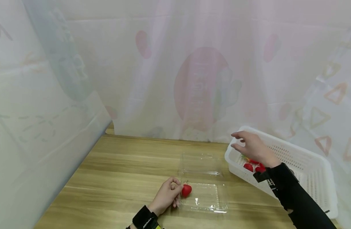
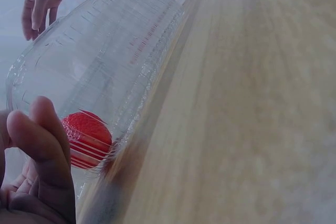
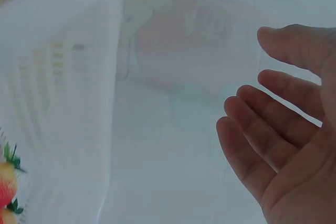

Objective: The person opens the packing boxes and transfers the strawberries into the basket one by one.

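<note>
A clear plastic clamshell box [image 1: 204, 194] lies with its lid laid back on the table. Inside its left end sits one red fruit [image 1: 186, 190] with a thin dark stem; the left wrist view shows it through the ribbed wall [image 2: 86, 140]. My left hand [image 1: 166, 193] holds the box's left rim beside the fruit, thumb and fingers bent at the edge. My right hand [image 1: 254, 148] hovers over the near-left end of a white basket [image 1: 307, 152], fingers apart and holding nothing. Red fruits [image 1: 248, 167] lie in the basket, partly hidden by the right wrist.
The wooden table [image 1: 115, 178] extends left of the box. Printed pale curtains [image 1: 164, 79] hang behind and at both sides. In the right wrist view, red-yellow fruits with green leaves [image 3: 7, 184] show beside the basket wall [image 3: 79, 103].
</note>
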Demonstrator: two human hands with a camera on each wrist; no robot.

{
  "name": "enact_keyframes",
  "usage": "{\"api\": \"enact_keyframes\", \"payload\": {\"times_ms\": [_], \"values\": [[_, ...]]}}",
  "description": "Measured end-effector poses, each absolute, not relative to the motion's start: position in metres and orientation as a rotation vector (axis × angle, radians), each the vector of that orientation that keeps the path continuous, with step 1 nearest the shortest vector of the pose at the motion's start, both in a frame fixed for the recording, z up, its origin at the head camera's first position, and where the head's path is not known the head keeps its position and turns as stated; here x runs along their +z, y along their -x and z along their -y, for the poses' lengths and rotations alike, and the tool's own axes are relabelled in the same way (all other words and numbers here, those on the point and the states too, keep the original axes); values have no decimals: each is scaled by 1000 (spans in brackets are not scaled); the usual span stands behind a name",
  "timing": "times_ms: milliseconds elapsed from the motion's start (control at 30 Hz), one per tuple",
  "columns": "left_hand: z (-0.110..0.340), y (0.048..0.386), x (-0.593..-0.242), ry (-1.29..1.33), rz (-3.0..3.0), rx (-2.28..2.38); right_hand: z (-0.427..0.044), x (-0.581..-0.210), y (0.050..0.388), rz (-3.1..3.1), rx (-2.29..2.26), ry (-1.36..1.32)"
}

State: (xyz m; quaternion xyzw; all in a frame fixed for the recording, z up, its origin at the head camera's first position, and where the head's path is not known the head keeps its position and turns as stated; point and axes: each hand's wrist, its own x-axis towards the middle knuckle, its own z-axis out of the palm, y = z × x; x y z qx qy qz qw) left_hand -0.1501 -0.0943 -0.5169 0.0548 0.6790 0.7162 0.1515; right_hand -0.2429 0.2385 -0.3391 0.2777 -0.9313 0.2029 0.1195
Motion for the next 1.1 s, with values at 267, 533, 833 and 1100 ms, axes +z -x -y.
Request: {"api": "enact_keyframes", "payload": {"times_ms": [267,533,833,1100], "values": [[94,150,-517,-159,-1944,2062,-203,-356,225,2598,602,-994],[95,150,-517,-161,-1945,2058,-169,-382,209,2697,639,-1116],[94,150,-517,-162,-1951,2051,-142,-415,195,2777,598,-1246],[94,150,-517,-169,-1943,2057,-126,-424,187,2904,666,-1253]]}}
